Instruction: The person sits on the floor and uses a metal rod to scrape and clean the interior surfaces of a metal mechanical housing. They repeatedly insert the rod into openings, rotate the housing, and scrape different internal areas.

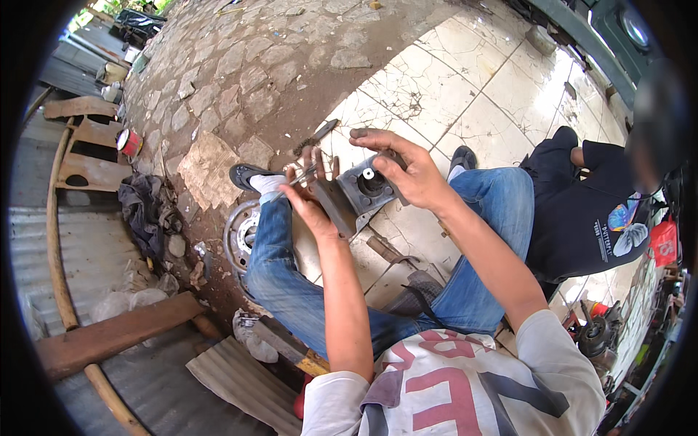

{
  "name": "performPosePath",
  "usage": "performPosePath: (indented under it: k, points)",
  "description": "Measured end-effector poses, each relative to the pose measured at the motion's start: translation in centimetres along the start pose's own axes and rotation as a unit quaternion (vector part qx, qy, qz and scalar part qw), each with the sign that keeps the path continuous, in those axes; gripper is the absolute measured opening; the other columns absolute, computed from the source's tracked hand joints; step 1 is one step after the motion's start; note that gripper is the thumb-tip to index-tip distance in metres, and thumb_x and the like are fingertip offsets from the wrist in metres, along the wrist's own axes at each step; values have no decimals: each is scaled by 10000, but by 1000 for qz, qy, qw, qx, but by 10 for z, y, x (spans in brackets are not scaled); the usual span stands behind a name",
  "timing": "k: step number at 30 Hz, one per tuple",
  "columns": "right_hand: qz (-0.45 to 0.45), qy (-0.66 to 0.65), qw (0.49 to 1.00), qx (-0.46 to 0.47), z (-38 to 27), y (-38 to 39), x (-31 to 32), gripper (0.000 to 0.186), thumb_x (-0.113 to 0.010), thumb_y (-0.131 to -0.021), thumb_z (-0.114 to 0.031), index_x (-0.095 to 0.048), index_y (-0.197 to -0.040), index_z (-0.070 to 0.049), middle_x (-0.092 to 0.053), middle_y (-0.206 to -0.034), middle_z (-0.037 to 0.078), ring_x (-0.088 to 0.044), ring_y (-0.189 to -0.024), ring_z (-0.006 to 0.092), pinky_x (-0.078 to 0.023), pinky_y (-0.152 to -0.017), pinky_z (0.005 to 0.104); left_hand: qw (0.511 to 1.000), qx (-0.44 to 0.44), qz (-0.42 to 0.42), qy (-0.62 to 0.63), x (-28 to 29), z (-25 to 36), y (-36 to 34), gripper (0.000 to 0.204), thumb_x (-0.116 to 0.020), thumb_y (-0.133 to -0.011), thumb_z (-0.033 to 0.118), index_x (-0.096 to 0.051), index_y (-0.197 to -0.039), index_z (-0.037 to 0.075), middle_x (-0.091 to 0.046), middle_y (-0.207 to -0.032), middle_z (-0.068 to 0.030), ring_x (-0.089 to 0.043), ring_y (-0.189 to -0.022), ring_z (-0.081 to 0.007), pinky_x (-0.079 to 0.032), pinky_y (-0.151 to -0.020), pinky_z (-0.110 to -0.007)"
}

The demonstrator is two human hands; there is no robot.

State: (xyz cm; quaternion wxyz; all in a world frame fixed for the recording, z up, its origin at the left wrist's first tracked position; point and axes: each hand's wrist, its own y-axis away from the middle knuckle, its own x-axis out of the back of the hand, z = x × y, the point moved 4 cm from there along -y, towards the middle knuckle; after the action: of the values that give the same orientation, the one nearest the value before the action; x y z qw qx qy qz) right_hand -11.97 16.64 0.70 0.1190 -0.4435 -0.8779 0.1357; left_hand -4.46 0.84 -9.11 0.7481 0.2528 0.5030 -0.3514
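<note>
A grey metal housing with a round bore (pixel 375 186) is between my two hands, above the tiled floor. My right hand (pixel 416 173) grips its far right side, with the thumb bent by the bore and the fingers reaching over the top. Against its left side, my left hand (pixel 317 209) has its palm turned toward the flat brownish face (pixel 334 207). A thin metal rod (pixel 297 182) sits between the thumb and fingers of that hand. Inside the bore a small white ring (pixel 368 174) shows. The undersides of my fingers and the far face of the housing are hidden.
A dark pointed tool with a coiled part (pixel 318 137) lies on the floor beyond my hands. A round metal wheel rim (pixel 242 236) stands by my left leg. Near my right knee sits another person in dark clothes (pixel 582 211). A wooden bench (pixel 123 334) is at the left.
</note>
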Motion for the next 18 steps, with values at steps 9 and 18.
performPosePath:
  k: [9,18]
  points:
    - [28,31,993,-113,-10,18,-20,348,-643,-981,-210,-604,-1288,-51,-639,-1245,63,-571,-1142,149,-455,-981,319,998,17,40,-50,-5,17,21,430,-455,-1012,548,-532,-1292,231,-535,-1413,-126,-629,-1049,-200,-530,-897,-450]
    - [127,-198,930,-281,17,15,-18,432,-619,-1002,-285,-554,-1332,-13,-625,-1279,135,-569,-1250,210,-441,-1051,330,935,113,40,-333,-54,50,9,660,-393,-1022,603,-449,-1428,87,-552,-1379,-138,-548,-1217,-235,-451,-934,-354]
